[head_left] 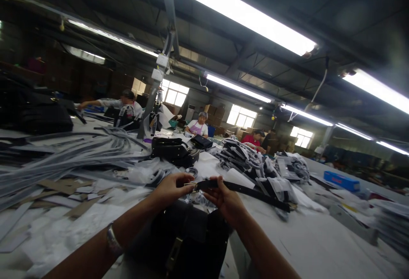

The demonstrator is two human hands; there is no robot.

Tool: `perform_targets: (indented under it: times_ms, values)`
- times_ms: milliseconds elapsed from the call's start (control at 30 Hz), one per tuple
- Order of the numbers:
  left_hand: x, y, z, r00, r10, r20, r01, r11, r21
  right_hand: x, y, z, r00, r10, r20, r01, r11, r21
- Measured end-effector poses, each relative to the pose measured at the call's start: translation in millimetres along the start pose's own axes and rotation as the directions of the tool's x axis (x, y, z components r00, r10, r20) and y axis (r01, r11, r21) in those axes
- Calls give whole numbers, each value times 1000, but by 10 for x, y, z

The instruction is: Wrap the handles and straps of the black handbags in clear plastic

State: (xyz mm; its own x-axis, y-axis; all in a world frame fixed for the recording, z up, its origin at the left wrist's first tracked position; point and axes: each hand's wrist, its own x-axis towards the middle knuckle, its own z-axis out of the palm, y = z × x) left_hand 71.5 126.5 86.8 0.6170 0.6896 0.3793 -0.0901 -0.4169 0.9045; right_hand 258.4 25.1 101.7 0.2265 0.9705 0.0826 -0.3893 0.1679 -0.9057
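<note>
A black strap (pixel 252 191) runs between my hands and stretches off to the right over the table. My left hand (pixel 172 188) pinches the metal buckle (pixel 194 185) at its near end. Fingers of my right hand (pixel 226 200) are closed round the strap just right of the buckle. Below both hands stands a black handbag (pixel 194 236) with a gold-coloured clasp (pixel 174 251) on its front. The lower part of the bag runs out of the picture.
Long plastic-wrapped strips (pixel 105 142) and card scraps (pixel 79 198) cover the table's left side. Black bags (pixel 172 149) lie ahead, beside a heap of wrapped straps (pixel 243 155). A blue box (pixel 341 181) stands at right. Several people work farther back, one in a purple apron (pixel 197 129).
</note>
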Motion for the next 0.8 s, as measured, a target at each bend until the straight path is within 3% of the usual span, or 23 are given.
perform_targets:
  times_ms: [367, 467, 600, 800]
  values:
    - [13, 79, 7, 1000, -29, 5, 29, 999, -13, -54, 12, 47, 998, -53, -20, 52, 997, -51]
    - [22, 93, 3, 999, -34, -3, 34, 999, 30, -82, 43, 97, 993, -114, -10, 110, 977, -183]
    - [47, 79, 43, 998, -23, -60, 29, 995, 93, -50, 46, 221, 971, -226, 81, 238, 855, -460]
    - [-37, 124, -48, 999, 36, -25, -34, 996, 85, 57, -349, 370, 966, -247, 81, 254, 830, -496]
